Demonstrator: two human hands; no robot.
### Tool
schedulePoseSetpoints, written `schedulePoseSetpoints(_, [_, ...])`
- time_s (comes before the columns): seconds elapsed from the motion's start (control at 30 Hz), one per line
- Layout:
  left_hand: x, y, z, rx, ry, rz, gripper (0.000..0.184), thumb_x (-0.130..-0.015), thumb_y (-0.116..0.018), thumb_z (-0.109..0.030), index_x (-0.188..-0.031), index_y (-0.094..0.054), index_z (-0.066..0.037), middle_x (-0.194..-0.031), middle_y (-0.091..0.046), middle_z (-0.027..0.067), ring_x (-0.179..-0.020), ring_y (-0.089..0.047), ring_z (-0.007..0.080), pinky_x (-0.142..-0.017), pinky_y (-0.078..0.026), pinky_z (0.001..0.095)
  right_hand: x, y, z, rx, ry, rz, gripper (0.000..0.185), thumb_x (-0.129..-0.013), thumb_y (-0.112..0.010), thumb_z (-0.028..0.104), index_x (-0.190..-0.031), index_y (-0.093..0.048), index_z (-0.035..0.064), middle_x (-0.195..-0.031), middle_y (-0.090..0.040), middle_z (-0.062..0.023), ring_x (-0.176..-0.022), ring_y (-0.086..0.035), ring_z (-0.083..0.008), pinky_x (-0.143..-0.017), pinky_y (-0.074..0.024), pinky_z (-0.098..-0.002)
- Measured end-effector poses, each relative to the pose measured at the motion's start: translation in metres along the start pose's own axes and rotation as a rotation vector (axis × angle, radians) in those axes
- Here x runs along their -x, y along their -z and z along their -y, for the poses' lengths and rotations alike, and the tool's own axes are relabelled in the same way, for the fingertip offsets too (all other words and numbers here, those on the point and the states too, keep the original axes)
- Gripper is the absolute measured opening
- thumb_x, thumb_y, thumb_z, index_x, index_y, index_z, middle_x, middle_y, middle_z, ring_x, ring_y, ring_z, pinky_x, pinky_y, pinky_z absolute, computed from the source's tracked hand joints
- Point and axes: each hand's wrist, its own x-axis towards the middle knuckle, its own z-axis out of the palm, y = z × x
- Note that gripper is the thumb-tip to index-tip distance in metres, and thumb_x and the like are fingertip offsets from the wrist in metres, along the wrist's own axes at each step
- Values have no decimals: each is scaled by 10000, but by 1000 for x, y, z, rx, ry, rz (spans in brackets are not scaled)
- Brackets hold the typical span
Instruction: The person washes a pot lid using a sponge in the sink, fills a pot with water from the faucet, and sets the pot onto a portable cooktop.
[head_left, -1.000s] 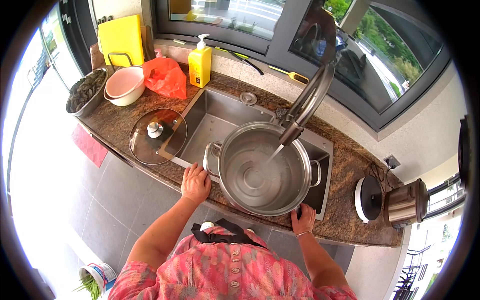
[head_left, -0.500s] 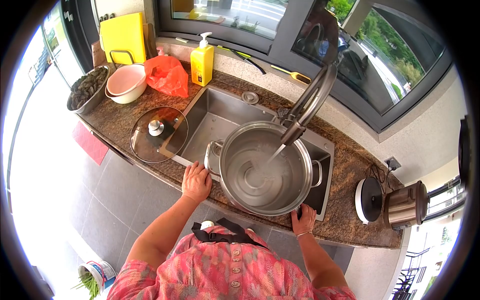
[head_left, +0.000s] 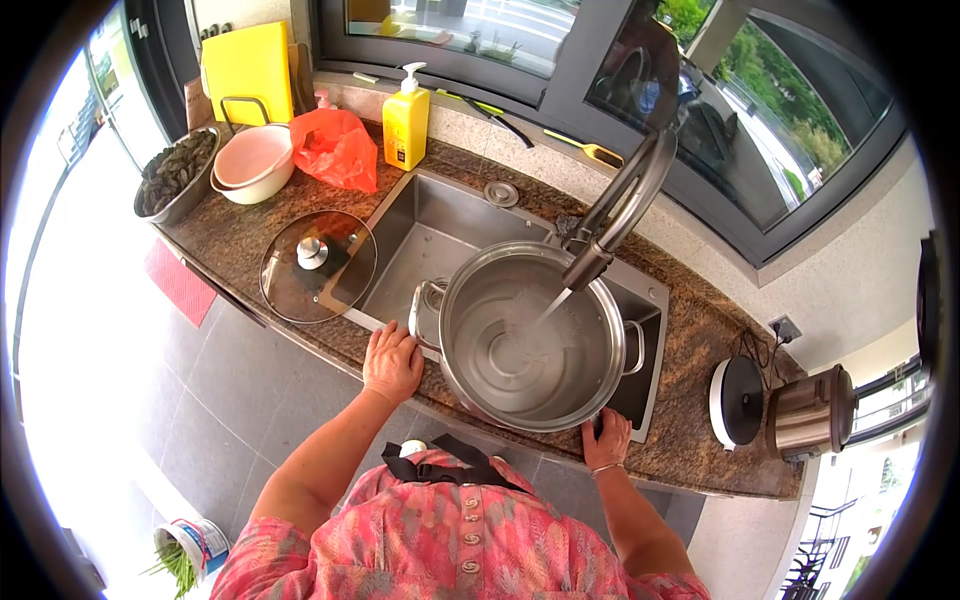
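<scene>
A large steel pot (head_left: 535,400) stands over the sink (head_left: 420,235), with water in it. A stream runs into it from the tap (head_left: 590,265). My left hand (head_left: 393,365) lies on the counter's front edge, fingers stretched out, close beside the pot's left handle (head_left: 424,315). On the right, my right hand (head_left: 608,440) rests at the sink's front edge beside the pot's lower right wall, thumb apart from the fingers. A dark patch shows between thumb and fingers; I cannot make out what it is. A glass lid (head_left: 290,280) lies left of the sink.
A red plastic bag (head_left: 335,150), a yellow pump bottle (head_left: 405,125), pink and white bowls (head_left: 250,165) and a basin of dark shellfish-like pieces (head_left: 180,180) stand at the back left. On the right are a black-and-white round appliance (head_left: 738,400) and a metal cooker (head_left: 810,410).
</scene>
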Motion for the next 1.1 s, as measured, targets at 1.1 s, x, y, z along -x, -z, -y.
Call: schedulePoseSetpoints(1.1, [0,0,0,-2,5,-5,264,-973,-611,-211,-1185,-749,-135,-1277,-702,130,-1387,-538,369,-1208,-350,553,1,0,0,4,-16,24,505,-950,-705,439,-1329,-645,111,-1323,-642,-143,-1316,-555,-367,-1233,-278,-609])
